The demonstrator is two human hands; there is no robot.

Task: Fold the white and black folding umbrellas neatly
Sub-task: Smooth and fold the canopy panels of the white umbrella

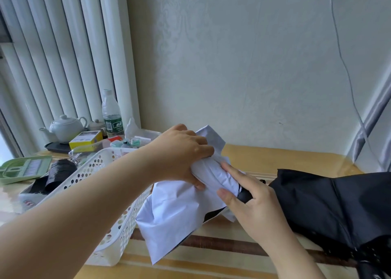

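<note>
The white folding umbrella (pixel 175 211) is held above the table in the middle of the view, its loose white panels hanging down and its black inner side showing at the lower edge. My left hand (pixel 182 154) grips the gathered white fabric from above. My right hand (pixel 251 202) holds the umbrella's black handle end, with thumb and forefinger stretched along the fabric. The black folding umbrella (pixel 330 206) lies loosely bunched and unfolded on the table at the right.
A white perforated basket (pixel 118 232) with a black roll (pixel 61 171) inside stands at the left. Behind it are a teapot (pixel 65 128), a water bottle (pixel 111 113), a yellow box (pixel 85 139) and a green tray (pixel 23 168). The striped wooden table (pixel 211 255) meets the wall.
</note>
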